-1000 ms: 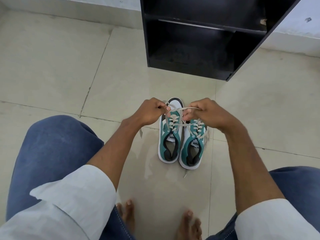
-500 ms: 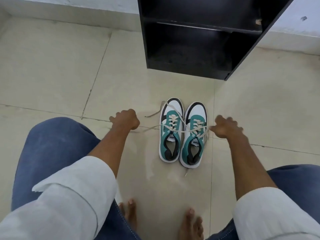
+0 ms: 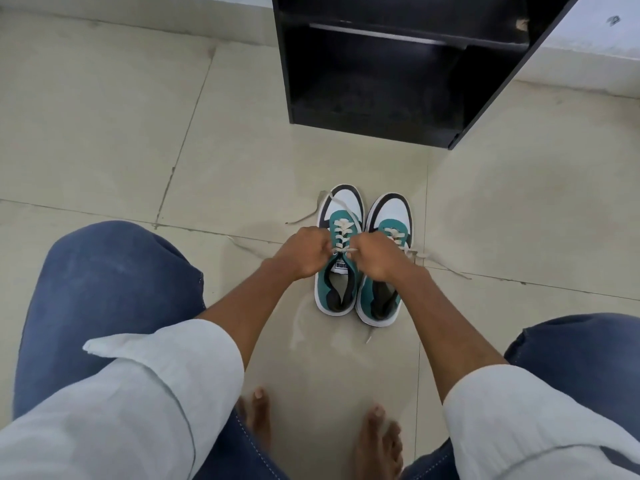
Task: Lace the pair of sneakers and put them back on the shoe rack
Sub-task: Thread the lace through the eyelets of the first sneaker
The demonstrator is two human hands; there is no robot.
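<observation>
Two teal, white and black sneakers stand side by side on the tiled floor, toes pointing away from me. The left sneaker (image 3: 337, 289) has a cream lace (image 3: 341, 233) threaded up its front. My left hand (image 3: 304, 252) and my right hand (image 3: 375, 256) meet over its tongue, each pinching one end of that lace. The right sneaker (image 3: 381, 299) is partly hidden by my right hand, and its lace trails loose on the floor to the right. The black shoe rack (image 3: 398, 71) stands open behind the shoes.
My knees in blue jeans (image 3: 104, 299) flank the shoes on both sides, and my bare feet (image 3: 377, 441) rest on the floor below them. A loose lace end (image 3: 304, 218) lies left of the sneaker toes. A white wall skirting runs behind the rack.
Half a second ago my hands were spread wide apart, pulling the lace ends outward. They have come back together over the left sneaker's tongue.
</observation>
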